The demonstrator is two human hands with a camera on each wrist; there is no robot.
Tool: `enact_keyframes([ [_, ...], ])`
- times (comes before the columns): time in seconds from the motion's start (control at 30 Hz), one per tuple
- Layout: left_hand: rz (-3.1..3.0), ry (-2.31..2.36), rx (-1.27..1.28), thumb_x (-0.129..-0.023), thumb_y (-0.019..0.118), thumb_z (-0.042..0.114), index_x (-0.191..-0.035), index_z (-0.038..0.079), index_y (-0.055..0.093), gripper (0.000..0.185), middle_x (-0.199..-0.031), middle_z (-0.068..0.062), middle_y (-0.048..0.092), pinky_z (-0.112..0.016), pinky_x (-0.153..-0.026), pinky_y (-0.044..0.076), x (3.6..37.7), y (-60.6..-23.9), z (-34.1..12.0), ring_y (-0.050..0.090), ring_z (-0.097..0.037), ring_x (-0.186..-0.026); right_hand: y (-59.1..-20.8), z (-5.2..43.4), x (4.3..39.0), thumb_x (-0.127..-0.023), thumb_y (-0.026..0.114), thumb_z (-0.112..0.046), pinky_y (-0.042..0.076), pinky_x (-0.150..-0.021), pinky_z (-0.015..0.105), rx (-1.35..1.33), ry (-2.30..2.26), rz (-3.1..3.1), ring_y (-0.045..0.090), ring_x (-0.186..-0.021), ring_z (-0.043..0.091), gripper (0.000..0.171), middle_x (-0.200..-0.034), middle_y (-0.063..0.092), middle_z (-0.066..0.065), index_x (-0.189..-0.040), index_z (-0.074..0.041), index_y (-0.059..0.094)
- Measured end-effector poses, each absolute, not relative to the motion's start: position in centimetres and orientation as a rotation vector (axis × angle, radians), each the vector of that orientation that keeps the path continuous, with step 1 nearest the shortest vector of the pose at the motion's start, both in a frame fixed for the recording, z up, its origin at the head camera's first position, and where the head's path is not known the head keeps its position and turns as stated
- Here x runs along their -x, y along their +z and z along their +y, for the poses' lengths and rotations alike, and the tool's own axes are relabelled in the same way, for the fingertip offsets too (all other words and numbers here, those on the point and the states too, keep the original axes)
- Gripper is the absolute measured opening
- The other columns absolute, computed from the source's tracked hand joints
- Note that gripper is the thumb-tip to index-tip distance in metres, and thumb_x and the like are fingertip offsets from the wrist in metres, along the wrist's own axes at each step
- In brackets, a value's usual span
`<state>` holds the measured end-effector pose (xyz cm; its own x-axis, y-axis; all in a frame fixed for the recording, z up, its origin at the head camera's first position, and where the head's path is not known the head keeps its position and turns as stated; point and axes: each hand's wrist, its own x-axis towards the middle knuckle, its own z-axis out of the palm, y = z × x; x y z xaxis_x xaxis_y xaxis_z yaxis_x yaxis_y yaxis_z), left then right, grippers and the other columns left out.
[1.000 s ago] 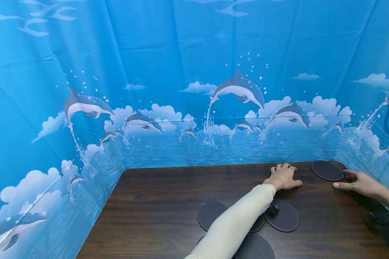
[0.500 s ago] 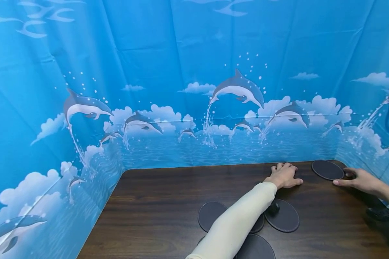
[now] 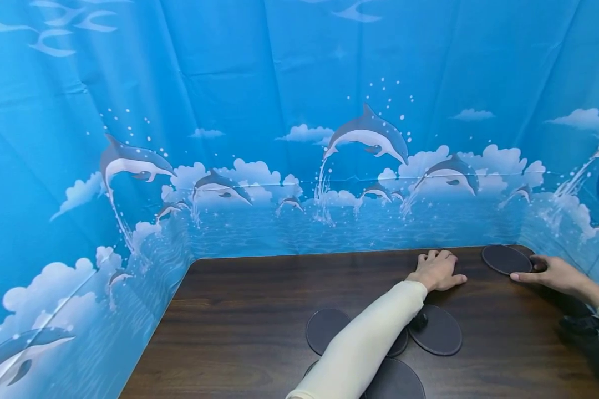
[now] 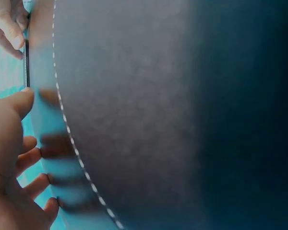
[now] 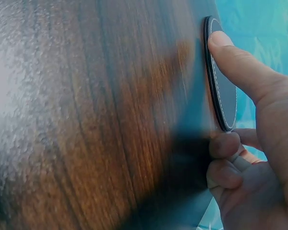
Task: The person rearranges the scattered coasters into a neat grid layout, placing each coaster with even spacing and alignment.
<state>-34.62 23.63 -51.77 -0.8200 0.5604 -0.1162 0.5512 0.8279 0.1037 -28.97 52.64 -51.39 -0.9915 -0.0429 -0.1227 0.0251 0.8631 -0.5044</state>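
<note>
A dark round coaster point(image 3: 506, 259) with pale edge stitching lies near the table's far right corner. At its right edge my right hand point(image 3: 561, 277) pinches it. In the right wrist view the thumb lies over the coaster point(image 5: 225, 84) and the other fingers curl by its lower end; its rim looks layered. My left hand point(image 3: 436, 270) rests on the table left of this coaster, fingers spread and fingertips down, holding nothing. In the left wrist view another stitched coaster point(image 4: 129, 96) fills the foreground, behind the left hand point(image 4: 9, 163).
More dark coasters lie on the brown wooden table point(image 3: 239, 310): one at the left point(image 3: 324, 332), others partly under the left sleeve point(image 3: 364, 338), and one at the front point(image 3: 396, 382). A blue dolphin-print curtain point(image 3: 279, 221) stands behind the table and at its sides.
My right hand has moved slightly in toward the coaster's edge, and its thumb has come onto the rim. The left hand has stayed in place; the view has shifted slightly.
</note>
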Motion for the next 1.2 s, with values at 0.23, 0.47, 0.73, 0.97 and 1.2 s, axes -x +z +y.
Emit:
enact_keyframes([
  [0.23,2.858,0.044,-0.887,-0.098,0.045,0.069,-0.154,0.045,0.037,0.062,-0.156,0.027,0.026,-0.034,-0.113,0.026,34.5,-51.8,23.8,0.024,-0.003,-0.144,-51.7,52.6,29.3,-0.091,0.072,-0.054,0.049,-0.077,0.064,0.003,-0.721,2.958,0.048,-0.103,0.065,0.109,-0.117,0.042,0.055,-0.130,0.038,0.026],
  [0.47,2.838,0.022,-0.924,-0.099,0.043,0.069,-0.155,0.044,0.036,0.062,-0.157,0.027,0.025,-0.031,-0.115,0.023,34.3,-51.3,23.7,0.023,-0.003,-0.144,-51.5,52.4,29.4,-0.087,0.074,-0.058,0.048,-0.079,0.066,-0.074,-0.661,3.000,0.047,-0.103,0.067,0.114,-0.118,0.039,0.057,-0.127,0.038,0.029],
  [0.73,2.841,0.002,-0.897,-0.098,0.046,0.069,-0.154,0.045,0.036,0.062,-0.156,0.028,0.024,-0.032,-0.114,0.023,34.4,-51.0,23.8,0.023,-0.002,-0.144,-51.2,52.1,29.4,-0.087,0.075,-0.056,0.048,-0.075,0.066,-0.008,-0.659,3.016,0.049,-0.101,0.065,0.107,-0.116,0.043,0.054,-0.126,0.035,0.034],
  [0.97,2.827,-0.002,-0.886,-0.096,0.049,0.070,-0.152,0.045,0.039,0.062,-0.155,0.027,0.026,-0.032,-0.113,0.024,34.3,-51.0,23.6,0.024,-0.003,-0.142,-51.8,51.8,29.1,-0.087,0.078,-0.050,0.050,-0.073,0.064,0.082,-0.690,3.023,0.052,-0.099,0.063,0.101,-0.114,0.046,0.052,-0.127,0.033,0.036],
  [1.2,2.799,-0.019,-0.893,-0.095,0.049,0.071,-0.152,0.046,0.038,0.064,-0.157,0.025,0.023,-0.035,-0.114,0.023,34.5,-51.1,23.7,0.022,-0.005,-0.143,-52.4,51.7,28.6,-0.085,0.081,-0.045,0.051,-0.070,0.062,0.156,-0.710,3.055,0.056,-0.096,0.059,0.095,-0.111,0.050,0.049,-0.127,0.030,0.039],
])
